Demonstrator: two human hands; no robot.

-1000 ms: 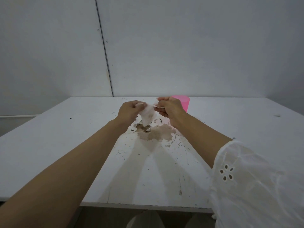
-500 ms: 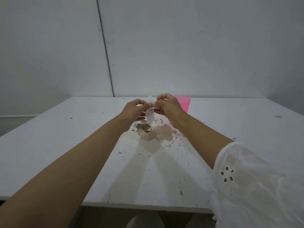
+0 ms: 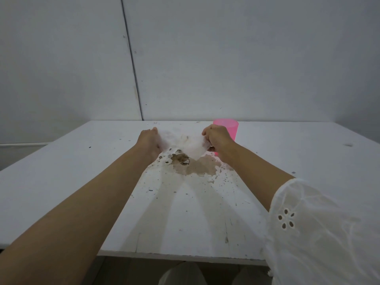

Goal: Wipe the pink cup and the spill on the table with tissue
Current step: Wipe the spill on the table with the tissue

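White tissue (image 3: 186,144), blurred, stretched in the air between both hands above the desk (image 3: 61,171); left hand (image 3: 149,140) pinches its left edge, right hand (image 3: 217,137) its right edge, fingers of both closed on the sheet. Sheet sags in the middle, lower corner hanging just over the brown spill (image 3: 195,166); cannot tell if it touches. Spill lies mid-desk, between the forearms, with dark flecks scattered toward the near edge. Pink cup (image 3: 228,128) upright behind the right hand, partly hidden by it, near the far desk edge. White eyelet sleeve (image 3: 308,227) covers the right upper arm. Wide bare surface on either side of the arms.
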